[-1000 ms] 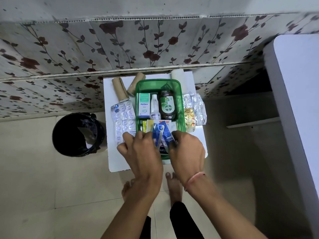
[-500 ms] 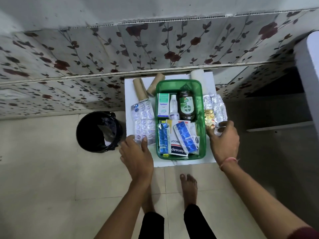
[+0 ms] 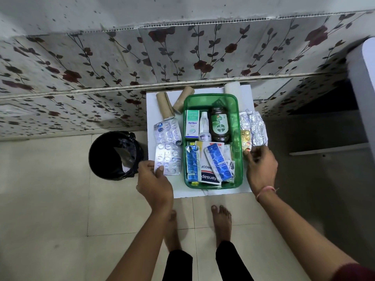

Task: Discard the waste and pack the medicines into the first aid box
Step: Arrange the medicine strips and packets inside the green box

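Note:
A green first aid box (image 3: 239, 126) sits on a small white table (image 3: 151, 110). Inside lie a brown Dettol bottle (image 3: 219, 124), an Optibex carton (image 3: 192, 124), a small white bottle (image 3: 204, 126), two blue pill strips (image 3: 218, 162) and a Hansaplast pack (image 3: 209, 176). Left of the box lie silver blister strips (image 3: 167, 147); my left hand (image 3: 154, 181) pinches the near corner of the nearest one. Right of the box lie more silver strips (image 3: 254, 128) and a yellow strip (image 3: 246, 140). My right hand (image 3: 261, 167) touches their near edge with its fingertips.
A black bin (image 3: 114, 155) with a dark liner stands on the tiled floor left of the table. Two cardboard tubes (image 3: 164, 106) and a white roll (image 3: 232, 88) lie at the table's back. A flowered wall panel rises behind; a white cabinet (image 3: 365, 94) stands right. My bare feet are below.
Both hands left the box, where they had laid the blue strips. The left hand went to the silver strips at left, the right hand to the strips at right.

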